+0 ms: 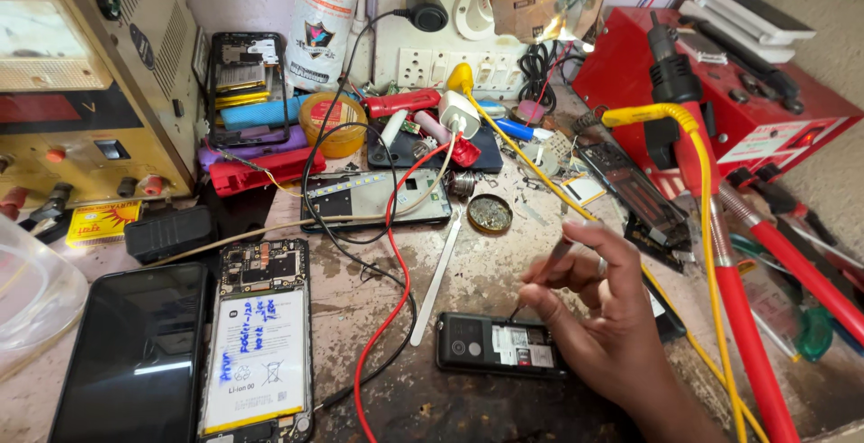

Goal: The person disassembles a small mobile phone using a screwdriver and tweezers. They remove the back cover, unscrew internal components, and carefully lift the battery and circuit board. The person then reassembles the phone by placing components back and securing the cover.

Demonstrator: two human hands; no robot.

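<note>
- The right hand (601,303) pinches a thin tool (547,263) between thumb and fingertips, the way one grips a pen; the tip points down at the small phone (498,345), which suits fine work on small parts.
- That small phone lies flat on the workbench (504,254), back cover off and innards facing up, just under the hand and near the front edge, so it sits within easy reach.
- The left hand is out of view, so whether its fingers are released or clenched cannot be told.
- To the left lies a bigger phone (259,344) opened up with its white battery (255,359) showing, and beside it a dark screen (135,357) lying face up (set apart from the small phone, as if parked).
- A red wire (393,263) and a black wire (346,245) loop across the bench between the two phones, running back toward the sockets on the wall.
- A flat metal strip (438,276) rests just left of the small phone, close enough to grab.
- Red-handled tools (747,335) lie on the right side, well clear of the hand.
</note>
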